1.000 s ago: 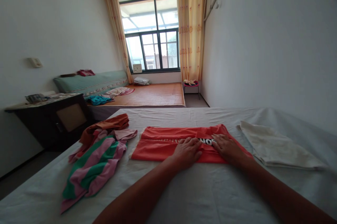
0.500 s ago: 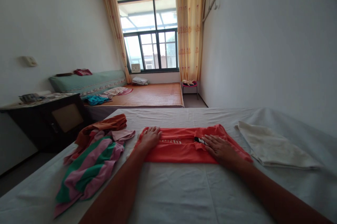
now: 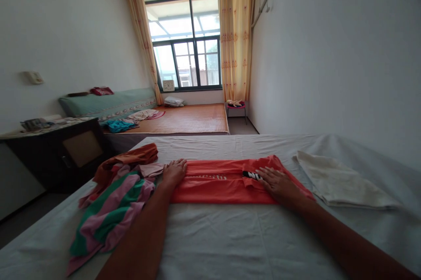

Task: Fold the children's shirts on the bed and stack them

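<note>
A narrow bedroom with a window at the far end holds a bed (image 3: pixel 230 245) under a pale sheet, which carries three lots of cloth. One orange shirt (image 3: pixel 226 181) lies folded flat across the bed's middle. The left hand (image 3: pixel 173 171) rests on the shirt's left end, fingers curled at its edge; whether it pinches the cloth cannot be told. The right hand (image 3: pixel 278 183) lies open and flat on the right part. One heap of striped clothes (image 3: pixel 112 203) sits by the left edge, touching the shirt. One folded white cloth (image 3: pixel 338 181) lies near the right edge.
</note>
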Motion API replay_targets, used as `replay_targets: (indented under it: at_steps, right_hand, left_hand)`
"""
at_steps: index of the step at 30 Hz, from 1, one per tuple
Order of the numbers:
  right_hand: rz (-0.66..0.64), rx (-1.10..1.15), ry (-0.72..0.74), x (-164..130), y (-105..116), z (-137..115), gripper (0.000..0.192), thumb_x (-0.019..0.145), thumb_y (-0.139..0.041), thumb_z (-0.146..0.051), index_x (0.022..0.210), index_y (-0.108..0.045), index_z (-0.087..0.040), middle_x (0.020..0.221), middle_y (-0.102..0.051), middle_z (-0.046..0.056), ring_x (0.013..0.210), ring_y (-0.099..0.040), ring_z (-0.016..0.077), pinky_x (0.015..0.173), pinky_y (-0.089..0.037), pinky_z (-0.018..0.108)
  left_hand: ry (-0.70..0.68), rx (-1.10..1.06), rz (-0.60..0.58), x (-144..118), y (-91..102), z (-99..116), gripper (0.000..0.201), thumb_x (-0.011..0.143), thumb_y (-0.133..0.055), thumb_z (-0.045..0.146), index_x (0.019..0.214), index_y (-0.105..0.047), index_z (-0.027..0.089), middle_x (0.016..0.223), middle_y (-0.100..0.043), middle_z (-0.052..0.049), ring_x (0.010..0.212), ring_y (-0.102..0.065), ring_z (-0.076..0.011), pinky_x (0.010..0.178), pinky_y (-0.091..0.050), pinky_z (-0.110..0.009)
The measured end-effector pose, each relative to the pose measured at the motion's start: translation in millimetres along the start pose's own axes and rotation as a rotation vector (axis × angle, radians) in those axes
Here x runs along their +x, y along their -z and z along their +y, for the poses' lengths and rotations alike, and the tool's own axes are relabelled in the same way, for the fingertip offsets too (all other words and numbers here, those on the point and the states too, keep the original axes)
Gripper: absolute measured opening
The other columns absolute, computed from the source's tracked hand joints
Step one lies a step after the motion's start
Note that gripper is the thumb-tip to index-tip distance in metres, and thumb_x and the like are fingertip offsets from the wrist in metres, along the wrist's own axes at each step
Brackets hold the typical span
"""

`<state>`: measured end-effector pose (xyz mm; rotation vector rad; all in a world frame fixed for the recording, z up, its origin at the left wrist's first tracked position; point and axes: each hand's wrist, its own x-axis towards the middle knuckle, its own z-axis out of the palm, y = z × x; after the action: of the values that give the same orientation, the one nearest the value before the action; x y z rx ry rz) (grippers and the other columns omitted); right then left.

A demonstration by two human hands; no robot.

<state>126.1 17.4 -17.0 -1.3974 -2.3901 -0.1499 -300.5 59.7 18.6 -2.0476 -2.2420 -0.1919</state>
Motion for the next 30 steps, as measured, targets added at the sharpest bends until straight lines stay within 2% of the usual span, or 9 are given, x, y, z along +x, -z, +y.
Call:
replay_targets:
  at_steps: [2, 7, 15, 18, 20, 22, 24, 27, 30]
  right_hand:
    - [-0.024, -0.008, 0.001, -1.6, -1.5, 3.3, 0.05, 0.096, -0.026, -0.045, 0.137, -0.045, -0.024, 0.14, -0.047, 0.007, 0.13, -0.04, 0.0254, 0.106, -0.035, 0.049]
    - [0.023, -0.025, 0.057, -3.2, -8.4, 12.9, 0.048, 0.096, -0.026, -0.039, 0.135, -0.048, -0.021, 0.139, -0.048, 0.01, 0.131, -0.04, 0.0245, 0.107, -0.034, 0.047]
    - [-0.059, -0.016, -0.095, -4.0, -10.0, 19.7, 0.052, 0.095, -0.026, -0.045, 0.138, -0.043, -0.022, 0.143, -0.043, 0.008, 0.133, -0.036, 0.0239, 0.109, -0.029, 0.048]
    - [0.036, 0.034, -0.078, 0.4, -8.4, 26.1, 0.047, 0.095, -0.025, -0.034, 0.13, -0.053, -0.018, 0.134, -0.054, 0.01, 0.126, -0.046, 0.0217, 0.106, -0.035, 0.044]
    - [0.14, 0.056, -0.155, 3.2, -3.2, 32.7, 0.047, 0.094, -0.022, -0.029, 0.127, -0.055, -0.017, 0.127, -0.059, 0.011, 0.12, -0.052, 0.0208, 0.102, -0.04, 0.043]
    - [0.249, 0.048, -0.242, 4.4, 4.7, 38.4, 0.048, 0.094, -0.021, -0.027, 0.129, -0.052, -0.017, 0.127, -0.059, 0.01, 0.119, -0.052, 0.0201, 0.101, -0.041, 0.042]
    - [0.284, 0.017, -0.215, 3.0, 11.8, 41.6, 0.048, 0.094, -0.023, -0.027, 0.132, -0.049, -0.016, 0.133, -0.054, 0.01, 0.123, -0.048, 0.0195, 0.105, -0.037, 0.042]
    - [0.151, -0.048, -0.12, -2.5, 12.9, 41.7, 0.046, 0.094, -0.028, -0.035, 0.131, -0.051, -0.018, 0.136, -0.051, 0.009, 0.129, -0.042, 0.0213, 0.107, -0.033, 0.043]
    - [0.018, -0.076, -0.186, -8.0, 3.8, 41.7, 0.049, 0.094, -0.028, -0.042, 0.127, -0.055, -0.018, 0.132, -0.055, 0.01, 0.126, -0.046, 0.0246, 0.103, -0.038, 0.045]
  left_hand:
    - [0.023, -0.003, -0.028, -1.8, 2.0, -0.7, 0.045, 0.094, -0.028, 0.039, 0.132, -0.049, 0.03, 0.143, -0.044, 0.0, 0.128, -0.039, -0.0274, 0.104, -0.026, -0.053]
    - [0.007, -0.009, -0.047, -3.1, -0.8, -1.6, 0.047, 0.094, -0.027, 0.039, 0.137, -0.043, 0.028, 0.146, -0.04, -0.003, 0.13, -0.037, -0.0266, 0.106, -0.024, -0.05]
    - [0.084, 0.018, -0.071, 5.9, -12.2, -2.5, 0.059, 0.092, -0.023, 0.045, 0.141, -0.036, 0.014, 0.147, -0.036, -0.01, 0.133, -0.033, -0.0281, 0.108, -0.022, -0.046]
    - [0.081, 0.04, -0.034, 5.9, -10.9, -1.4, 0.058, 0.092, -0.023, 0.043, 0.138, -0.041, 0.012, 0.144, -0.04, -0.011, 0.131, -0.036, -0.0279, 0.107, -0.024, -0.045]
    - [0.071, 0.059, 0.004, 4.4, -9.0, -0.4, 0.056, 0.092, -0.024, 0.041, 0.133, -0.046, 0.01, 0.14, -0.046, -0.013, 0.127, -0.041, -0.0281, 0.105, -0.028, -0.044]
    - [0.064, 0.079, 0.034, 2.8, -7.4, 0.4, 0.053, 0.091, -0.027, 0.038, 0.129, -0.05, 0.009, 0.133, -0.052, -0.015, 0.121, -0.046, -0.0288, 0.101, -0.032, -0.043]
    - [0.044, 0.088, 0.07, 1.5, -6.1, 1.1, 0.05, 0.091, -0.028, 0.035, 0.129, -0.049, 0.01, 0.131, -0.054, -0.015, 0.119, -0.048, -0.0288, 0.099, -0.034, -0.042]
    - [0.011, 0.067, 0.081, -0.9, -3.7, 2.6, 0.048, 0.091, -0.029, 0.031, 0.133, -0.046, 0.013, 0.133, -0.052, -0.013, 0.119, -0.047, -0.0281, 0.097, -0.036, -0.042]
    - [0.044, 0.04, 0.048, -4.1, 0.6, 4.4, 0.045, 0.092, -0.028, 0.029, 0.127, -0.051, 0.015, 0.128, -0.056, -0.013, 0.116, -0.048, -0.0294, 0.093, -0.038, -0.043]
